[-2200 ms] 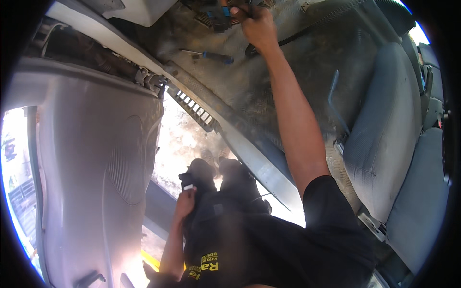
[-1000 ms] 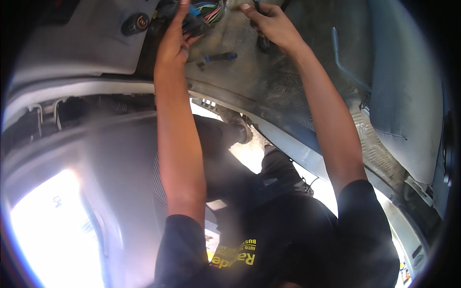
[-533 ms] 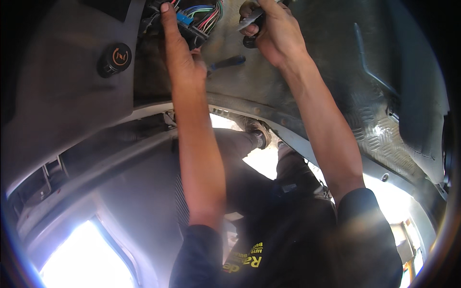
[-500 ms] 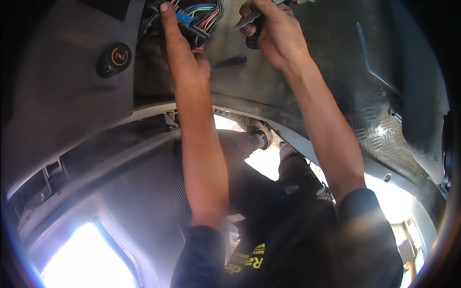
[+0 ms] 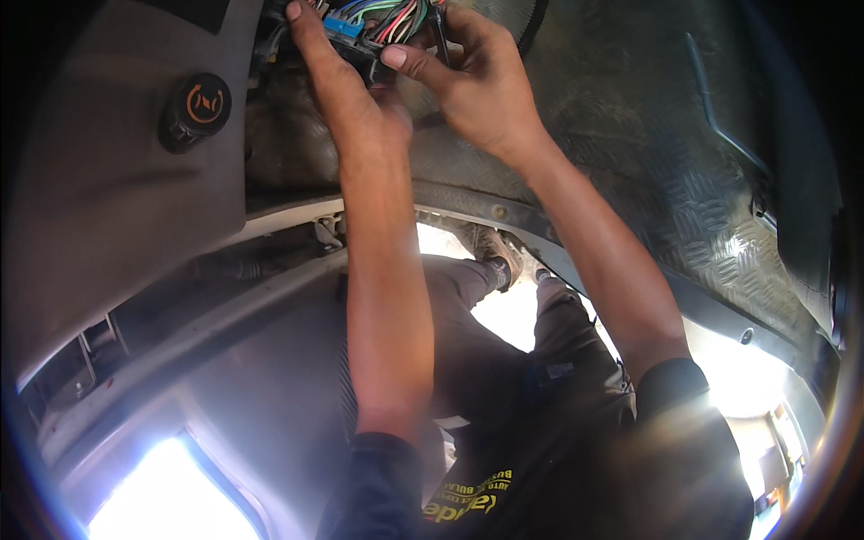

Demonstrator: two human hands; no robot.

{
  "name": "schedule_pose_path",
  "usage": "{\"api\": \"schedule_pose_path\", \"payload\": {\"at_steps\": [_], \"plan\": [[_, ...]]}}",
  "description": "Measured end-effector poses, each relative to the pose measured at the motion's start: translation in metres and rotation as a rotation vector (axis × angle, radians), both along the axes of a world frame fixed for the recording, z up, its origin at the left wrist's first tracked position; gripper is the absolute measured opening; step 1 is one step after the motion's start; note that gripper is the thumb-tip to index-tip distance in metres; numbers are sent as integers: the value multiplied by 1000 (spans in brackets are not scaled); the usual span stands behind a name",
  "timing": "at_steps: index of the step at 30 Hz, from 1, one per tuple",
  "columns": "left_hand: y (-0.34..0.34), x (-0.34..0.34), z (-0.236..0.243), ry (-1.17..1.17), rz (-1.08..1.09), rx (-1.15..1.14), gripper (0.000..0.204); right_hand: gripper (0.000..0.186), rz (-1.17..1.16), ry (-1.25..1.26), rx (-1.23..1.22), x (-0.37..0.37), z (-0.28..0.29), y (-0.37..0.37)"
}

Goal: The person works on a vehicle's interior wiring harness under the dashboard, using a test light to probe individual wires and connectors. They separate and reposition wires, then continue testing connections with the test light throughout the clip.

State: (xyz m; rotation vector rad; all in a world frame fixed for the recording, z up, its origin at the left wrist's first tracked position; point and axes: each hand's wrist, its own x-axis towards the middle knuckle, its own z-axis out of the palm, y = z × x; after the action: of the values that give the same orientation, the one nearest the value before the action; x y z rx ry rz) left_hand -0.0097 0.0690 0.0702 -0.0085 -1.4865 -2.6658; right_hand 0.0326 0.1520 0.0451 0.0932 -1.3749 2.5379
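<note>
At the top of the view, my left hand (image 5: pixel 360 117) grips a black connector housing (image 5: pixel 369 56) with a blue insert (image 5: pixel 344 27), its thumb along the left side and the other fingers mostly hidden beneath. Coloured wires (image 5: pixel 398 18) bunch out of it. My right hand (image 5: pixel 486 94) is beside the housing, its thumb at the housing's right part and its curled fingers around a slim dark tool (image 5: pixel 440 36) held close to the wires. The tool's far end is hard to make out.
A grey panel with a black knob (image 5: pixel 199 110) is at left. Right are the metal floor mat (image 5: pixel 643 135), a bent metal lever (image 5: pixel 711 112) and a dark seat edge (image 5: pixel 801 252). Below, my legs stand by the door sill (image 5: pixel 502 212) and grey door panel (image 5: pixel 252 342).
My left hand rose from my thigh onto the connector. Over the last half second my right hand moved left to meet the connector, and the tool in it now points more upright.
</note>
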Motion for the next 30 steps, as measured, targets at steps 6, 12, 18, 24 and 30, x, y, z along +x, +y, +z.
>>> {"api": "schedule_pose_path", "payload": {"at_steps": [6, 12, 18, 24, 30], "plan": [[-1, -4, -11, -61, -42, -3, 60, 26, -184, -172, 422, -1, 2, -1], [15, -3, -22, 66, 93, 1, 68, 26, -135, -43, 278, -3, 0, 2], [12, -2, -23, 21, 54, 2, 69, 28, -16, -220, 171, -7, 1, 3], [-7, -14, -38, 16, 37, -25, 79, 27, -85, -144, 2, -11, -4, -4], [19, -1, -22, 84, 185, -14, 79, 35, -330, -425, -422, -17, -7, 40]]}}
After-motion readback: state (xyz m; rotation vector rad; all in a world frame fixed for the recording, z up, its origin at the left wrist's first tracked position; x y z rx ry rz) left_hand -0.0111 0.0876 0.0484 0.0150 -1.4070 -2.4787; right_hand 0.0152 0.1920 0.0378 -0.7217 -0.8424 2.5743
